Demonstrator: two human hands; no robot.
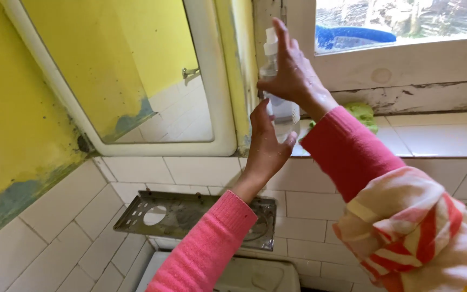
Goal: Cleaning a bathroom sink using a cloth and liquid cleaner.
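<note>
Spray bottle (279, 105) — mirror (136, 75) just left

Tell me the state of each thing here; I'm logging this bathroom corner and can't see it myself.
Spray bottle: upright, clear, held in both hands.
Left hand: wrapped around the bottle's lower body.
Right hand: on the bottle's top, forefinger stretched over the white nozzle.
Mirror: mounted on the wall, tilted in the view, frame whole.
Metal shelf: fixed to the tiles, nothing in its holes.
Green cloth: crumpled on the sill.
</note>
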